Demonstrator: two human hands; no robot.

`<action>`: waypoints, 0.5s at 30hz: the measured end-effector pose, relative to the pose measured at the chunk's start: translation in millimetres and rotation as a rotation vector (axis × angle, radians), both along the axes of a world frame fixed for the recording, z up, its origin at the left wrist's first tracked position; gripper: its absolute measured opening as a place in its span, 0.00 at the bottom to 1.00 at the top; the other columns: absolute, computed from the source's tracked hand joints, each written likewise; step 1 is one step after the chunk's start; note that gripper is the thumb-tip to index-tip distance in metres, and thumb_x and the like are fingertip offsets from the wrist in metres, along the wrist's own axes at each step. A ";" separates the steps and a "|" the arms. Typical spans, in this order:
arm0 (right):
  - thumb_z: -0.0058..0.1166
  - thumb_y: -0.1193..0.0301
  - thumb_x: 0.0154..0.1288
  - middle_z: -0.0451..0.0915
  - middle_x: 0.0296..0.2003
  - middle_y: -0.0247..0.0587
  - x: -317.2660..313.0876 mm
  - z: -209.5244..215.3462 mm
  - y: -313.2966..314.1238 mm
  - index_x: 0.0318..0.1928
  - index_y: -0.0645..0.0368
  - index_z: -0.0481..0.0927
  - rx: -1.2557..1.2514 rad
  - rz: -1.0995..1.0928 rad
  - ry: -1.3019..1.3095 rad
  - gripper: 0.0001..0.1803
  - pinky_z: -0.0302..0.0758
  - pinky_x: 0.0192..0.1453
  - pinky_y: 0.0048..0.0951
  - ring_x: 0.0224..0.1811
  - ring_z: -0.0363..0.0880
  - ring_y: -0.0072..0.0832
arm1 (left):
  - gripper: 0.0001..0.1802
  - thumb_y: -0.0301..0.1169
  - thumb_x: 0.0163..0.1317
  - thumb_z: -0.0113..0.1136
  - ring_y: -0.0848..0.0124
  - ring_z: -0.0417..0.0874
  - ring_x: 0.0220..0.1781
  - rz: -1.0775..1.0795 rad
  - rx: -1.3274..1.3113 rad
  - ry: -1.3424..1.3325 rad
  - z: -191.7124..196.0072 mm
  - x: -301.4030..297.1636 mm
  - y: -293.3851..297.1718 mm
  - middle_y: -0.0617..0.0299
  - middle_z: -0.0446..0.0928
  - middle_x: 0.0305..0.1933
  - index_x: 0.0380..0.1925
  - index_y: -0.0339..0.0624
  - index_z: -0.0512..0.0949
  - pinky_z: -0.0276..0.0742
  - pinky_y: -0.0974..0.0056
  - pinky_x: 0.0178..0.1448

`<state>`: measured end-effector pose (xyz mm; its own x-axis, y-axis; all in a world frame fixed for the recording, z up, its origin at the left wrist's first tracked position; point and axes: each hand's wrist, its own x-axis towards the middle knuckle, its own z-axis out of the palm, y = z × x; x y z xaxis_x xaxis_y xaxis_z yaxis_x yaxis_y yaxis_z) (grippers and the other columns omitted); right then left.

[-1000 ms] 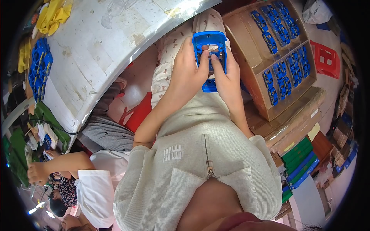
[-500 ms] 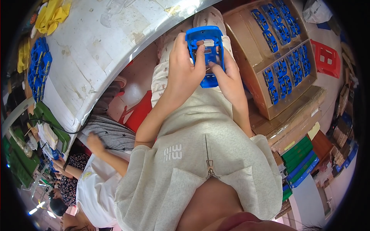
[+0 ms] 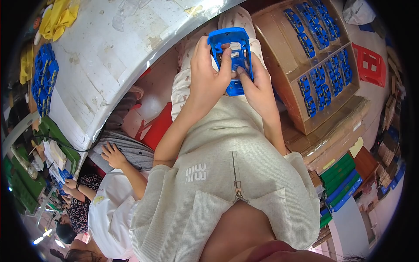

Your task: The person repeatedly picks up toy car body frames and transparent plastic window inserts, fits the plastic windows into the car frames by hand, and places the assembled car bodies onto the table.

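Observation:
Above my lap I hold a blue plastic toy car body shell (image 3: 238, 35), with openings in its middle and a raised rim. My left hand (image 3: 208, 72) grips its left side, the thumb laid over the inner part. On the right edge, my right hand (image 3: 257, 83) is closed round the shell, its thumb pressing near the middle. Some fingers are hidden behind the shell.
To the right stands a cardboard box (image 3: 275, 56) with rows of similar blue pieces. A worn white table (image 3: 91, 56) lies to the left, with a blue stack (image 3: 43, 78) and yellow pieces (image 3: 59, 19). A red stool (image 3: 369, 65) stands beyond the box. Co-workers sit at lower left.
The shell has shifted slightly up and left in my hands, and its lower end is tilted a little. At the left, a co-worker's hand has opened over their grey-clad leg.

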<state>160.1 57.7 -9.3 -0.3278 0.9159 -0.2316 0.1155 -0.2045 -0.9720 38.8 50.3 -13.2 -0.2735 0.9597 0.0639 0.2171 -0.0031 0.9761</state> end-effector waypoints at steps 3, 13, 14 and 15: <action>0.39 0.81 0.60 0.75 0.30 0.45 -0.6 -1.2 -0.4 0.42 0.65 0.66 0.057 -0.027 -0.010 0.09 0.70 0.37 0.24 0.31 0.76 0.25 | 0.11 0.24 0.55 0.54 0.64 0.75 0.35 -0.026 0.034 0.005 -4.0 2.9 -4.0 0.53 0.73 0.33 0.37 0.33 0.68 0.70 0.63 0.40; 0.40 0.81 0.59 0.74 0.30 0.47 -0.2 -9.8 -3.4 0.41 0.65 0.68 0.061 -0.070 0.029 0.09 0.69 0.40 0.24 0.33 0.73 0.25 | 0.11 0.26 0.58 0.53 0.74 0.76 0.37 -0.078 -0.106 -0.337 -15.3 11.3 -21.1 0.56 0.77 0.35 0.39 0.32 0.72 0.71 0.68 0.41; 0.40 0.81 0.59 0.74 0.30 0.47 1.2 -15.9 -2.6 0.41 0.65 0.68 0.068 -0.093 0.060 0.09 0.69 0.40 0.24 0.32 0.73 0.24 | 0.10 0.27 0.58 0.53 0.73 0.76 0.36 -0.083 -0.138 -0.294 -13.5 12.7 -19.6 0.56 0.77 0.34 0.39 0.32 0.73 0.71 0.68 0.41; 0.40 0.81 0.59 0.74 0.29 0.47 0.9 -21.9 -3.0 0.41 0.64 0.68 0.077 -0.117 0.090 0.08 0.69 0.39 0.25 0.32 0.73 0.24 | 0.10 0.27 0.58 0.53 0.73 0.76 0.36 -0.089 -0.168 -0.251 -11.4 13.2 -18.6 0.56 0.77 0.34 0.38 0.32 0.73 0.71 0.68 0.40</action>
